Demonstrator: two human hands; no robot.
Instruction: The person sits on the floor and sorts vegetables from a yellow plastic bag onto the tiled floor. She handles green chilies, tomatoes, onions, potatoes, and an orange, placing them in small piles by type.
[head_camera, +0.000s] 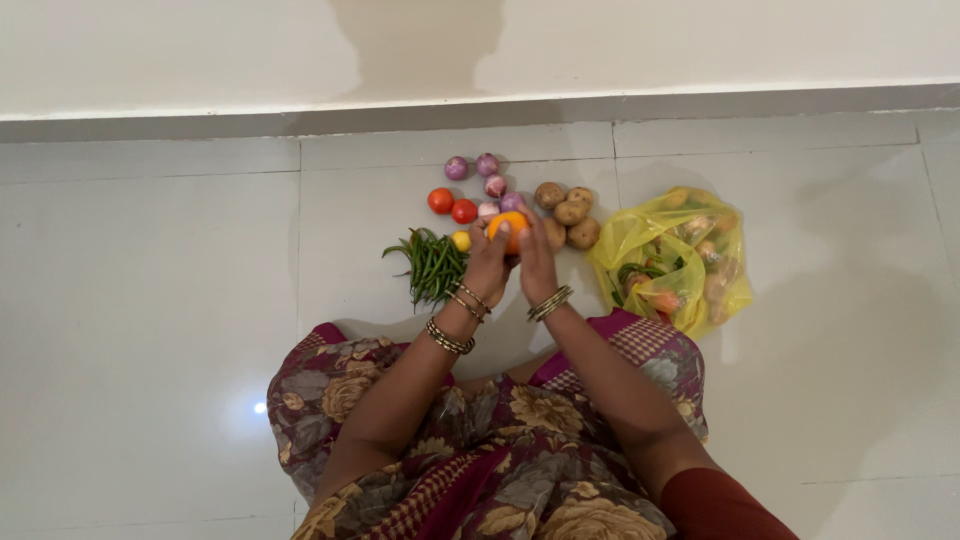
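Both hands, the left hand (487, 268) and the right hand (537, 262), close together around an orange fruit (507, 229), lifting it just above the sorted groups on the floor: green chillies (433, 265), tomatoes (451, 206), onions (482, 176), potatoes (567, 213), with the yellow bag (672, 258) lying open nearby.

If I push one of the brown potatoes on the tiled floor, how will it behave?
The potatoes look lumpy and uneven, so one would probably wobble rather than roll far. The glossy tiled floor may let it slide. It sits against its neighbours, so they would likely shift too.

Both hands (512, 262) grip an orange fruit (507, 229) (vegetables nearby).
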